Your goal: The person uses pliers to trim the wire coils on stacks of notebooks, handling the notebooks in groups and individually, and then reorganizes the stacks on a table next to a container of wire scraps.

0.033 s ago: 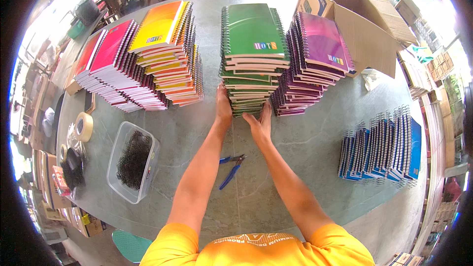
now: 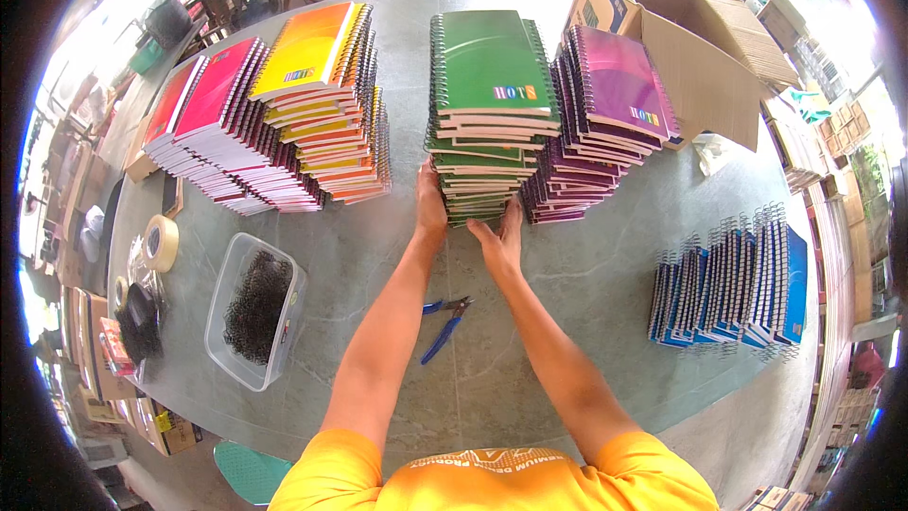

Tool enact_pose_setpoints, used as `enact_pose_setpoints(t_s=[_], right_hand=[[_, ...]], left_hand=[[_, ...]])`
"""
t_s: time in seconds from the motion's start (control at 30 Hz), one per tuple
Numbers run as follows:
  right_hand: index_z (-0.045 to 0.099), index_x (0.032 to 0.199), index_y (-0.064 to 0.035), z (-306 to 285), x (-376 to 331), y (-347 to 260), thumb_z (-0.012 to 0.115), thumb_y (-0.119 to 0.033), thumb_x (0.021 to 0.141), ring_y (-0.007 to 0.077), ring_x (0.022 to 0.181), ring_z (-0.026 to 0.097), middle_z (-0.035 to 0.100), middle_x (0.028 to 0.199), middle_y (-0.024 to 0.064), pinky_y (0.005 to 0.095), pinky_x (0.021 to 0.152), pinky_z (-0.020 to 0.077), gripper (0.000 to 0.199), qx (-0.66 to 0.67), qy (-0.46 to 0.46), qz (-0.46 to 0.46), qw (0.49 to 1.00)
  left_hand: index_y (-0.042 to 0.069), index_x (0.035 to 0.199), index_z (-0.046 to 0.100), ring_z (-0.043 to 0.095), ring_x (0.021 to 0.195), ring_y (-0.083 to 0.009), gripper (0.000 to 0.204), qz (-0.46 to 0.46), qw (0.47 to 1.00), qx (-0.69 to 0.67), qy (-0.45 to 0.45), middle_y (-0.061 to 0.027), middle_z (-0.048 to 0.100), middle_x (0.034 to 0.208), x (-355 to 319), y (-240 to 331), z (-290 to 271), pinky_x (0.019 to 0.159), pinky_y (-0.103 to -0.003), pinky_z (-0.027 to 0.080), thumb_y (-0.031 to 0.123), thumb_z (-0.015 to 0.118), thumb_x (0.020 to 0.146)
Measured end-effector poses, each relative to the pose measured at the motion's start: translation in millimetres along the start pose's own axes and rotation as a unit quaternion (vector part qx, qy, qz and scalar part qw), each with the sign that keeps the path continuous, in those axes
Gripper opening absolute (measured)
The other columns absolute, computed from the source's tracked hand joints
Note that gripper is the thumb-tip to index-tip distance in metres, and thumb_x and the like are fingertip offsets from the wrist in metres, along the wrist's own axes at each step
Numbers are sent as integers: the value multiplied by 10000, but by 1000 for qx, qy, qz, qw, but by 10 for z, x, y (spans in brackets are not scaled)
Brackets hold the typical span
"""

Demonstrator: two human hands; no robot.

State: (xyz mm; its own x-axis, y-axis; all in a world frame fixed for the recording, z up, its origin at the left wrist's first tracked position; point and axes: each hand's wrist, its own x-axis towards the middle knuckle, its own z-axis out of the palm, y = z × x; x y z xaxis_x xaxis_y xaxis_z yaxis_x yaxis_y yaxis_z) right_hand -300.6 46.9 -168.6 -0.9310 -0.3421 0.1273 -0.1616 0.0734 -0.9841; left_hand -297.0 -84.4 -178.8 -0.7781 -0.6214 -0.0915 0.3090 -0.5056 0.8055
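The grey-green surface (image 2: 586, 255) carries several tall stacks of spiral-bound notebooks, and the green stack (image 2: 484, 114) standing at its middle is the one in hand; it rises high and its lower books are already stepped unevenly, so the likeliest trouble, as I judge it, is that a push or a lift from the base sends the upper books sliding forward or sideways. It stands just beside the purple stack (image 2: 605, 123), which leans and may touch it, so a shift in one could drag or topple the other toward the open cardboard box (image 2: 700, 66) behind. The yellow-and-orange stack (image 2: 326, 99) and the pink stack (image 2: 213, 123) stand apart to the left and seem less exposed. Wire spirals could also snag on each other where the books overlap. Blue-handled pliers (image 2: 445, 322) lie on the surface between the forearms, near enough for an elbow to knock them. Both arms reach straight forward from the lower edge. The left hand (image 2: 430, 203) lies flat against the left side of the green stack's bottom, fingers upward; the right hand (image 2: 501, 237) presses its front lower edge. Neither grip closes round anything: both are spread, palms bracing the books.
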Motion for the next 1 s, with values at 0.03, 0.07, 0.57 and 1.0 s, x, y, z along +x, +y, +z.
enact_pose_setpoints(t_s=[0.03,0.07,0.57,1.0], right_hand=[[245,1317,59,-20,-31,19,695,-181,657,335,1230,295,317,1297,208,399,1039,217,835,19,7,-12,1000],[241,1321,56,-30,-56,36,692,-170,654,330,1229,297,318,1293,201,395,1041,215,836,37,13,-24,999],[330,1317,18,674,-809,-488,582,-147,780,264,1249,329,361,1338,172,374,1036,237,615,-21,-116,-111,987],[308,1357,-107,1578,351,-365,248,-416,956,164,1208,354,382,1335,25,305,1029,227,510,306,-115,158,932]], left_hand=[[36,1223,436,446,1073,-152,411,1,1000,-2,3,-63,490,1185,-23,-8,28,942,-298,336,309,268,965],[32,1240,423,444,1082,-155,421,18,1000,8,-14,-67,487,1192,-46,-6,45,948,-297,332,312,271,966],[-47,1165,462,453,1065,-233,382,341,839,292,308,-141,494,1136,-519,596,-874,963,-321,315,242,371,933],[-47,1035,525,535,942,-276,573,225,891,339,200,-201,575,988,-425,980,-684,816,-365,394,479,323,932]])
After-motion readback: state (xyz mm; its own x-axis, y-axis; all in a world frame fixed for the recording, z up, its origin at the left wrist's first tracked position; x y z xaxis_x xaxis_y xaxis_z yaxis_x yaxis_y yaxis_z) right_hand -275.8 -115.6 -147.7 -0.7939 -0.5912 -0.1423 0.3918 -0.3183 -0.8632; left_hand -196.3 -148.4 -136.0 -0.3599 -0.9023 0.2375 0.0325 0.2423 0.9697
